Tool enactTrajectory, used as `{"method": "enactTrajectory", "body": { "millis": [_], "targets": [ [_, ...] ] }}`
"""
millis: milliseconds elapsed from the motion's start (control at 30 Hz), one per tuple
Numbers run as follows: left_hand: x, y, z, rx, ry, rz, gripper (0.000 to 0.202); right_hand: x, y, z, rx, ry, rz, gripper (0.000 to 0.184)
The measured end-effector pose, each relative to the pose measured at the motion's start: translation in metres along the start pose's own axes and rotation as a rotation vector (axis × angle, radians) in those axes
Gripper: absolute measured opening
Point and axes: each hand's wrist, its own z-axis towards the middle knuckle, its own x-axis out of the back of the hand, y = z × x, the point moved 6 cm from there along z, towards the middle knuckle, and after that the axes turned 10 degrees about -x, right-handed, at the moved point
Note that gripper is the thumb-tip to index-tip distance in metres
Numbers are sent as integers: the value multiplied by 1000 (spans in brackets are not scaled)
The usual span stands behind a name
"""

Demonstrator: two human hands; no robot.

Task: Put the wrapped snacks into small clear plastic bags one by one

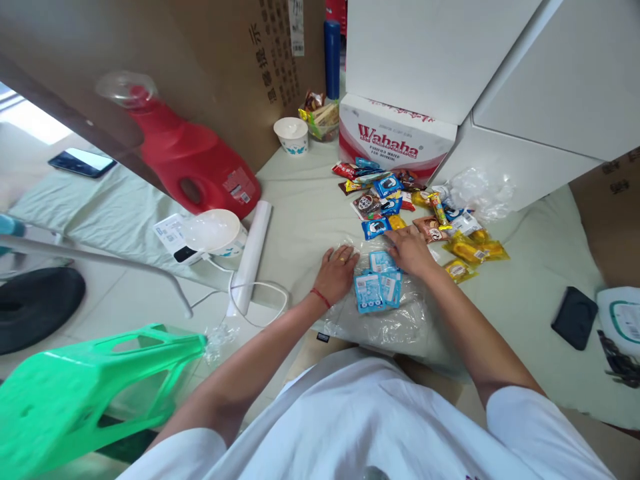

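A clear plastic bag (400,323) lies spread on the cloth in front of me, with several light-blue sachets (370,293) stacked on it. My left hand (336,275) rests at the bag's left edge, fingers lying on the plastic. At the upper right of the sachets, my right hand (411,251) reaches in with fingers stretched out. Its fingertips are close to the top sachet (383,261) and a dark-blue snack packet (375,229); whether they touch either is unclear. A pile of mixed wrapped snacks (390,187) lies just beyond the hands.
Behind the snacks stands a Wahaha carton (395,137). Yellow packets (475,249) and a crumpled clear bag (483,190) lie to the right. On the left are a red detergent jug (200,160), a paper cup (215,232), a white roll (253,257) and a green stool (100,393).
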Motion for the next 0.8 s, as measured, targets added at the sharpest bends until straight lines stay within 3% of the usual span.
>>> {"method": "enactTrajectory", "body": {
  "millis": [100,200,267,367,467,600,733,800],
  "targets": [
    [18,-4,-8,-1,127,13,46,-12,2,20,22,-100,-15,37],
    [39,4,-17,-95,169,-19,45,-8,6,21,28,-19,67,35],
    [46,17,-18,-204,80,-90,44,-2,7,9,148,14,147,36],
    [42,42,-11,-339,-112,-160,51,-5,6,-17,398,-95,209,45],
    [31,53,4,-350,-251,-118,67,-14,15,-33,416,-156,140,66],
    [24,41,17,-256,-349,-111,74,-19,19,-37,389,-158,63,64],
    [30,18,8,-147,-332,-141,58,-13,15,-37,365,-138,-7,49],
    [31,10,-1,-103,-300,-122,50,-11,12,-38,351,-122,-62,51]
  ]
}}
